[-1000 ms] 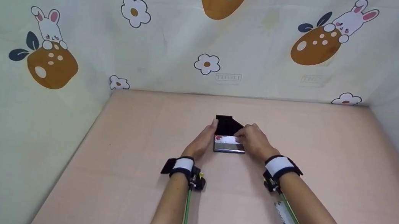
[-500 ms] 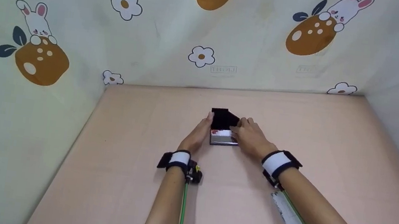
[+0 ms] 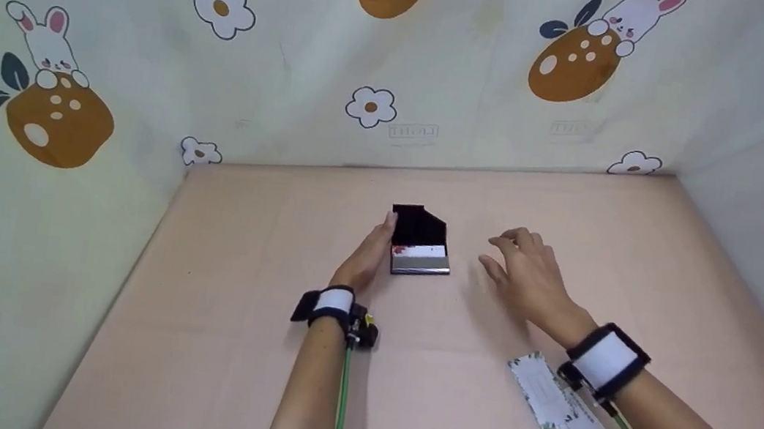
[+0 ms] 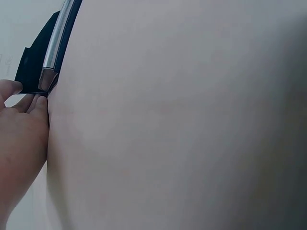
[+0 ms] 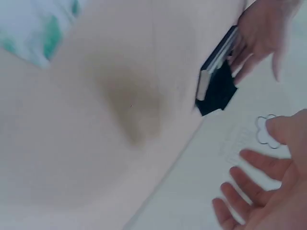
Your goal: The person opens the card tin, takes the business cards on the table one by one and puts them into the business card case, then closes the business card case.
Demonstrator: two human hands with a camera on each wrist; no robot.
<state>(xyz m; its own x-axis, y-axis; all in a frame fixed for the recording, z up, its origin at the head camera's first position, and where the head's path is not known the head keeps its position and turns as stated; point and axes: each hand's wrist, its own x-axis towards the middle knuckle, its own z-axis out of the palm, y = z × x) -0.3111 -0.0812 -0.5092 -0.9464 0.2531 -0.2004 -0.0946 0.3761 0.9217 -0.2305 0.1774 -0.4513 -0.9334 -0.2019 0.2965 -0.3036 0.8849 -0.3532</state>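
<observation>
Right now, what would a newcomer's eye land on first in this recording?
Probably the open black card case mid-table, a white card showing inside; the left hand rests against its left edge. The right hand hovers open to its right, touching nothing. Nearer, printed paper packets lie beside the right forearm.

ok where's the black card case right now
In the head view the black card case lies open mid-table, the left hand touching its left edge and the right hand apart to its right.
</observation>
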